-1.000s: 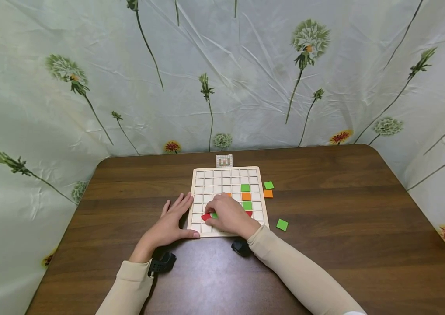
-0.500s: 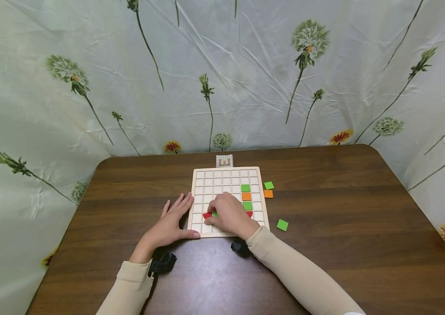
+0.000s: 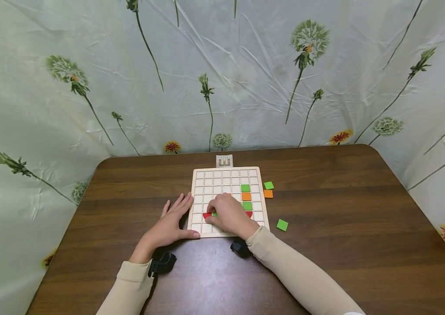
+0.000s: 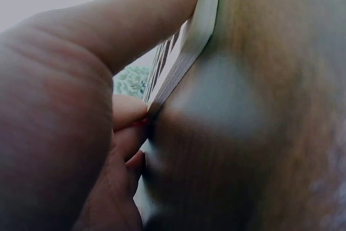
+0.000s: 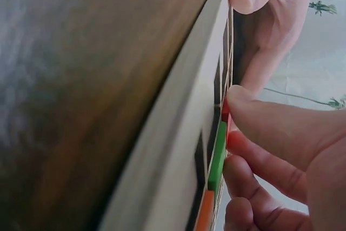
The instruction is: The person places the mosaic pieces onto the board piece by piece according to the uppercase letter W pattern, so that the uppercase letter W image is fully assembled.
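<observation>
A pale wooden grid board [image 3: 227,174] lies on the table. My left hand [image 3: 170,224] rests along its left edge, fingers spread, with the thumb at the near left corner. Over the board's lower half, my right hand [image 3: 230,215] pinches a red tile [image 3: 206,215], triangular as far as it shows, at a cell on the left. In the right wrist view, a green tile [image 5: 218,152] and an orange tile [image 5: 205,209] line up beside that red one. Right of the hand stand a green tile [image 3: 245,188], an orange tile [image 3: 246,196] and another green tile [image 3: 247,205] in one column, above a partly hidden red tile [image 3: 249,214].
Off the board's right side lie a loose green tile [image 3: 269,185], an orange tile [image 3: 268,193] and, nearer, another green tile [image 3: 282,225]. A small pattern card [image 3: 224,161] touches the board's far edge. A flower-printed cloth [image 3: 254,87] hangs behind the brown table [image 3: 344,205].
The red tile has turned from a tilted position to line up with the cell, and my right hand has shifted slightly right. My left hand has stayed in place.
</observation>
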`<state>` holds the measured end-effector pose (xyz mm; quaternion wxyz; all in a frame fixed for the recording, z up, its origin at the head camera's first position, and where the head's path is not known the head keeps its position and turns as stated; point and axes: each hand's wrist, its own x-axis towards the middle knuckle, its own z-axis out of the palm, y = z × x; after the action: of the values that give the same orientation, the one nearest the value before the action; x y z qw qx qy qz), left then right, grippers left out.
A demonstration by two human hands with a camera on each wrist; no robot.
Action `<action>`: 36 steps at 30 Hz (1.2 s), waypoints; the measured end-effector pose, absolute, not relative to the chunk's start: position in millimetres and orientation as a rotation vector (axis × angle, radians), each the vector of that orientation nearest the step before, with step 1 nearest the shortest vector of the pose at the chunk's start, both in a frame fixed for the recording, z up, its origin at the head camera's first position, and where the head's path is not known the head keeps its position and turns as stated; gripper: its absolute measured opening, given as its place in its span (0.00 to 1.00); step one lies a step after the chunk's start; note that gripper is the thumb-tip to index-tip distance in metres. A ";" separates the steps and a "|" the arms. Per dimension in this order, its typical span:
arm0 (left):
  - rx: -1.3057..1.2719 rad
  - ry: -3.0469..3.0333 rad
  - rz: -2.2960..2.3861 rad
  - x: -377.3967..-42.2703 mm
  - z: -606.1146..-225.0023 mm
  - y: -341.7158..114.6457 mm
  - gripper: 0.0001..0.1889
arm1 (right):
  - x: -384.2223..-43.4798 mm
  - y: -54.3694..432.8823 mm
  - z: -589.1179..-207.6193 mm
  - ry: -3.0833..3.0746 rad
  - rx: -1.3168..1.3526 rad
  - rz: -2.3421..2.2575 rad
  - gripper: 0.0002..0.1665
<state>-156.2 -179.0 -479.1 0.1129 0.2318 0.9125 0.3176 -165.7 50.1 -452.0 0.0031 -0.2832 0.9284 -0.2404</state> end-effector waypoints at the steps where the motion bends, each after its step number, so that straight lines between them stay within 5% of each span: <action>1: 0.680 2.677 0.930 -156.2 -479.3 -179.0 0.60 | -166.0 49.9 -452.1 2.912 -0.882 -0.755 0.09; 14: 0.678 2.679 0.926 -156.1 -480.2 -178.9 0.59 | -167.5 60.5 -451.8 2.852 -0.873 -0.870 0.11; 36: 0.650 2.662 0.919 -157.2 -479.6 -179.3 0.61 | -144.6 182.2 -439.5 2.898 -0.523 -1.077 0.14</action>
<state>-157.2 -179.3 -479.6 0.1252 0.2232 0.9138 0.3155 -144.6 182.2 -439.5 0.0030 -0.1667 0.9242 -0.3435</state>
